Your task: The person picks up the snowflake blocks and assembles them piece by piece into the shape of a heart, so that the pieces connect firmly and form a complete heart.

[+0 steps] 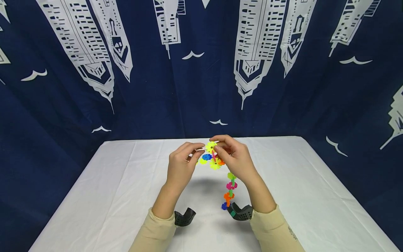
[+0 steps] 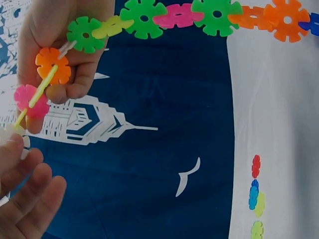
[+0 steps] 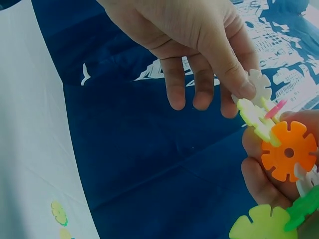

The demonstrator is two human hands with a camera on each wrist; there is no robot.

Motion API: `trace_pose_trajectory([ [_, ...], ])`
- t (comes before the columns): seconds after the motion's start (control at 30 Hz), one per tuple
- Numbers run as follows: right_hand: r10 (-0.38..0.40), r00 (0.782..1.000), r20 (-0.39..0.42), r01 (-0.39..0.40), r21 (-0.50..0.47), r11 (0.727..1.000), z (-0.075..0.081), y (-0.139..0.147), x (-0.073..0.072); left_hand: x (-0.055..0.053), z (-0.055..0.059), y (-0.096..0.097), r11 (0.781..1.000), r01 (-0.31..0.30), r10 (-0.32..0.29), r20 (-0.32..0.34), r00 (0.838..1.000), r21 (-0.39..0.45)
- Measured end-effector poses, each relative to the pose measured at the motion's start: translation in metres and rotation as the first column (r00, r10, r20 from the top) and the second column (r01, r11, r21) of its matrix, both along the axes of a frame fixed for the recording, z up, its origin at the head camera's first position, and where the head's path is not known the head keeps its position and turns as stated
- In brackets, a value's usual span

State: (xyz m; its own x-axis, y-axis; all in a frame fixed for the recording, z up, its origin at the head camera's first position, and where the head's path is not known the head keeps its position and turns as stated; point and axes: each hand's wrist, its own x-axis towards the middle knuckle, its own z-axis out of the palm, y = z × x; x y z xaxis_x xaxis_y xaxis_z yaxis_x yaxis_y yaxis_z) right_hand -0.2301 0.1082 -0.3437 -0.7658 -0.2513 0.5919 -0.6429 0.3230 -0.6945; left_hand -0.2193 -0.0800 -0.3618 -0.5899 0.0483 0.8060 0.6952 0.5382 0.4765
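Note:
My left hand (image 1: 182, 164) pinches a white flower-shaped disc (image 3: 260, 83) between thumb and fingertips. My right hand (image 1: 236, 157) grips the end of a chain of slotted flower discs (image 2: 218, 15), with a yellow disc (image 1: 211, 147) at its fingertips. In the right wrist view the white disc meets this yellow disc. An orange disc (image 3: 289, 151) lies against the right hand's fingers. The chain's other part, with a pink disc (image 1: 231, 186) and a blue disc (image 1: 224, 206), hangs below the right hand. Both hands are raised above the table, close together.
Several loose discs, among them a blue one (image 1: 206, 157) and a red one (image 2: 256, 166), lie on the white-covered table (image 1: 132, 182) beyond the hands. A dark blue curtain (image 1: 189, 94) with white building prints hangs behind. Black wrist mounts (image 1: 185, 217) sit at both cuffs.

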Motion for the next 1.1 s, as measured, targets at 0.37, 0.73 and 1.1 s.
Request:
trace_pose_trajectory([
  [0.37,-0.006,0.998,0.066,0.010,-0.070,0.997,0.0029,0.0008,0.0020,0.0010,0.0001,0.0010,1.000,0.016,-0.016,-0.099,0.995,0.006],
  [0.73,0.059,0.998,-0.014,-0.060,-0.066,0.996,0.0044,0.0028,0.0031,0.0035,0.0031,0.0015,0.999,0.007,-0.014,-0.190,0.982,-0.036],
  [1.1,0.076,0.997,0.031,-0.073,-0.092,0.993,0.0067,0.0039,0.0054,0.0044,0.0030,0.0029,0.998,0.049,-0.054,-0.241,0.969,-0.030],
])
